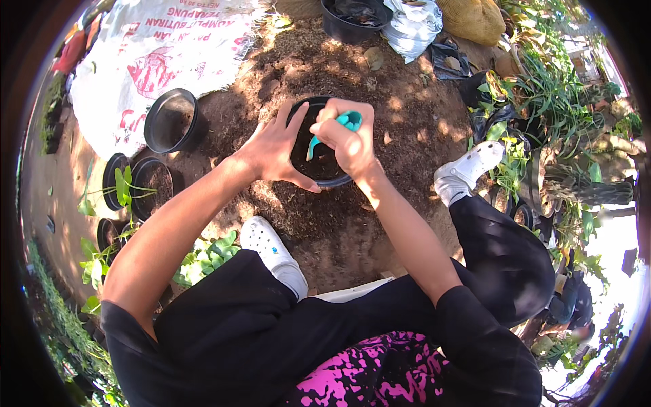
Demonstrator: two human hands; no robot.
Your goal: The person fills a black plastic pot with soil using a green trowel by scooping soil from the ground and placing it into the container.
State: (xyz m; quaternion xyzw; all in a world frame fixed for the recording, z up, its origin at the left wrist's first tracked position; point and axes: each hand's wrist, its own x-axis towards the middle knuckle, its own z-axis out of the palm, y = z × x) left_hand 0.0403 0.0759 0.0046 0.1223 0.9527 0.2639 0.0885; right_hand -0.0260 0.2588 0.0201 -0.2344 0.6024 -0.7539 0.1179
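A round black plastic pot [333,181] stands on the loose brown soil in front of me, with dark soil inside. My left hand [277,152] lies with spread fingers along the pot's left side, thumb at the near rim. My right hand [351,137] is closed in a fist around a teal hand trowel [349,120] over the pot's right part. The trowel's narrow end points down into the pot; whether it touches the soil I cannot tell.
An empty-looking black pot [171,121] stands at the left beside a printed white sack [168,51]. Several pots with plants line the lower left. A black tub [356,20], a white bag [414,28] and a tan sack [473,20] stand at the far side. Plants [559,96] border the right.
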